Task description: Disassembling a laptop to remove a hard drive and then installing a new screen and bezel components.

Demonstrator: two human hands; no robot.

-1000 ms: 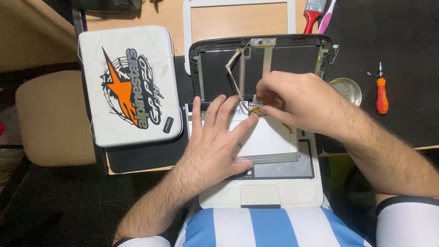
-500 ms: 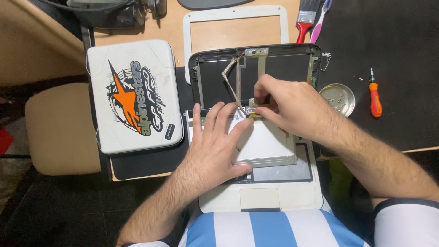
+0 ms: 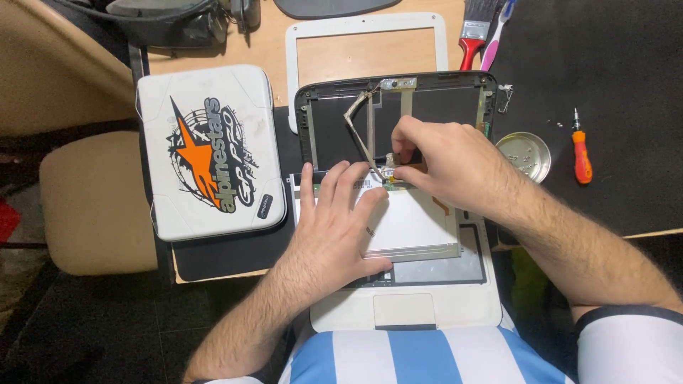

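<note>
A small white laptop (image 3: 405, 313) lies open and partly taken apart on the desk edge. Its dark lid shell (image 3: 434, 107) shows flat cables (image 3: 359, 124). A loose screen panel (image 3: 420, 227) lies face down over the keyboard. My left hand (image 3: 334, 220) rests flat on this panel, fingers spread. My right hand (image 3: 441, 160) pinches a small cable connector (image 3: 390, 173) at the panel's upper edge.
A white case with an orange and black sticker (image 3: 210, 160) lies to the left. A white screen bezel (image 3: 366, 43) sits behind the lid. On the right are a metal dish with screws (image 3: 525, 155), an orange screwdriver (image 3: 581, 153) and a red-handled brush (image 3: 473, 32). A beige chair (image 3: 96, 203) stands far left.
The view has shifted slightly. Both hands stay on the panel, the right fingers working at the connector.
</note>
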